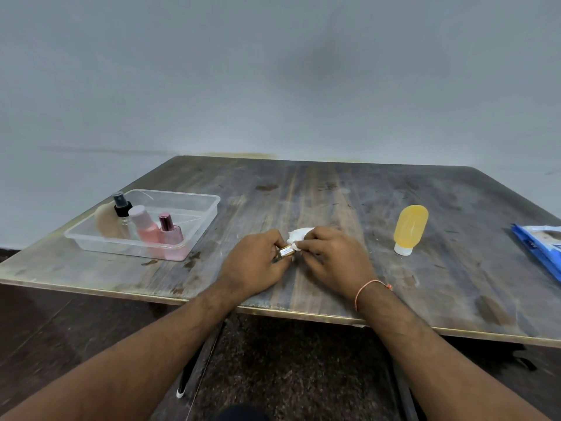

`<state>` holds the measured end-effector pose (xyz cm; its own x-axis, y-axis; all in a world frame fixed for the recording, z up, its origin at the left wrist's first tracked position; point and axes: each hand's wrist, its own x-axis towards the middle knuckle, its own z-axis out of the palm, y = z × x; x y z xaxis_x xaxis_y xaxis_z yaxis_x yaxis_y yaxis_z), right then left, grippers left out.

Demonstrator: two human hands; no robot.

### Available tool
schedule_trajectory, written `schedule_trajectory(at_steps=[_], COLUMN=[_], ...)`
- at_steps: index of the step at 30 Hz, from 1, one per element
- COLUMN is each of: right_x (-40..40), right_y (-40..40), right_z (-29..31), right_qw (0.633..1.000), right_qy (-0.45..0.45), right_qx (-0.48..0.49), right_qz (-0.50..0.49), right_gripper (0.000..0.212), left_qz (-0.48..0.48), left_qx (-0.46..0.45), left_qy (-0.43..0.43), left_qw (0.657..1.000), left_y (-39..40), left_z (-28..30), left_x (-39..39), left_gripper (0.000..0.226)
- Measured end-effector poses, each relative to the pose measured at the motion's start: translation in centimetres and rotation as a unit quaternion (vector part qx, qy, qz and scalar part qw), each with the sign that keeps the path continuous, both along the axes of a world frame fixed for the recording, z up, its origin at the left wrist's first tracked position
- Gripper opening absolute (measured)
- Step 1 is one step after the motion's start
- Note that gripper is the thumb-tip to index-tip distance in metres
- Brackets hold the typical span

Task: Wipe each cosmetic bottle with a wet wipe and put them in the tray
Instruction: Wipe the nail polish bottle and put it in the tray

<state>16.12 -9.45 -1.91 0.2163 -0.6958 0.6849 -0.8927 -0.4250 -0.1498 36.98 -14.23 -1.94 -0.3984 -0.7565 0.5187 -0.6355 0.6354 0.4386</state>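
At the near middle of the table [334, 192], the left hand [255, 262] curls its fingers round a small gold bottle [287, 251], its long axis running roughly nine to three toward the right hand [331, 256], which pinches a white wipe [299, 233] against the bottle's end. The tray [194, 214] lies at about ten o'clock from the hands, nearer the left one, already holding a spray bottle [121, 206] and two pink bottles [145, 224]. A yellow bottle [409, 227], standing on its cap at about two o'clock, nearer the right hand, waits unwiped I judge, with a blue pack [537, 247] beyond it.
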Motion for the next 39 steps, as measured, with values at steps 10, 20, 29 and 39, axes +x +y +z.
schedule_trajectory(at_steps=[10,20,29,39], right_x=[-0.21,-0.42,-0.2,0.2], right_y=[0.27,0.15,-0.05,0.26], right_z=[0.77,0.93,0.12,0.25], right_qw=[0.994,0.983,0.998,0.999], right_qy=[-0.098,-0.122,-0.026,-0.001], right_qx=[0.03,-0.006,-0.033,0.004], right_qz=[-0.03,-0.138,-0.041,-0.047], right_gripper=[0.02,0.012,0.019,0.025], left_qz=[-0.031,-0.051,-0.044,-0.038], left_qx=[0.095,0.097,0.086,0.154], left_qy=[0.067,0.033,0.039,0.117], left_qw=[0.993,0.993,0.995,0.98], left_y=[-0.88,-0.44,-0.46,-0.85], left_z=[0.05,0.28,0.19,0.27], left_x=[-0.03,0.0,-0.05,-0.01], left_gripper=[0.022,0.02,0.021,0.019])
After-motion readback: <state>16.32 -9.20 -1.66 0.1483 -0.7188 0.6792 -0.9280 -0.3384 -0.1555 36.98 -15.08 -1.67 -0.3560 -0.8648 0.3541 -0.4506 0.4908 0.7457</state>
